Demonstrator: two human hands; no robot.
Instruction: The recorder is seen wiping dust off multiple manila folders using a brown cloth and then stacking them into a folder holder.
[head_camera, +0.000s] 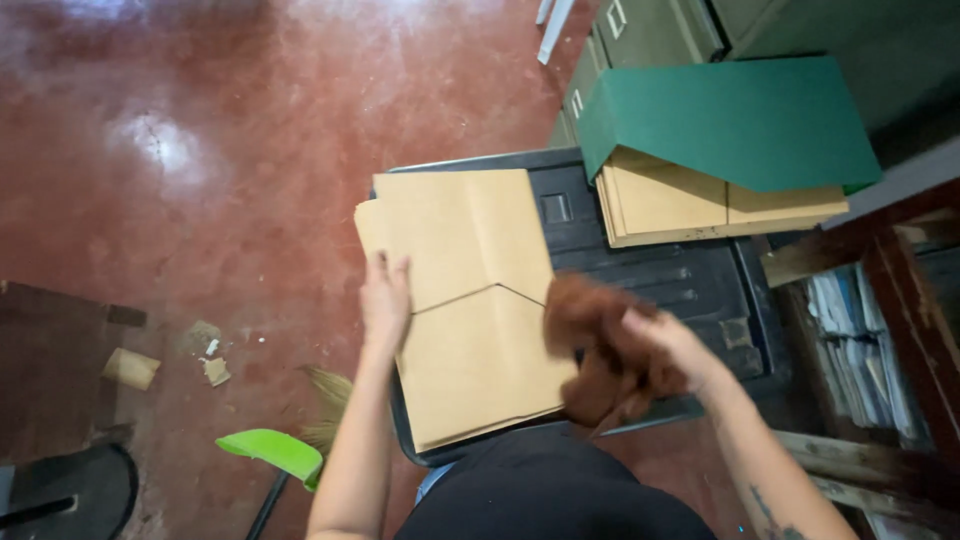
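Ok so here's my view looking down from the head cam. My left hand (385, 300) is flat on the left edge of a tan paper folder (465, 300), fingers together and pointing far, just pressing it down rather than gripping it. The folder lies partly unfolded on a black plastic chair seat (650, 270) right in front of me, with a crease running across its middle.

My right hand (665, 345) is closed around a brown rag (600, 350), bunched up in the fist. The rag is blurred; it sits at the folder's right edge and overlaps its near right corner, but I can't tell if it's actually touching.

On the far right end of the seat there's a stack of more tan folders (700, 205) with a green folder (740, 120) propped open over it like a little roof. Behind that, olive metal drawers (650, 30).

Near left on the red floor (200, 150): a green dustpan (275, 452), a straw broom head (328, 400) just beside it, and a few scraps of debris (210, 365). Far right is a wooden shelf (900, 300) with papers in it.
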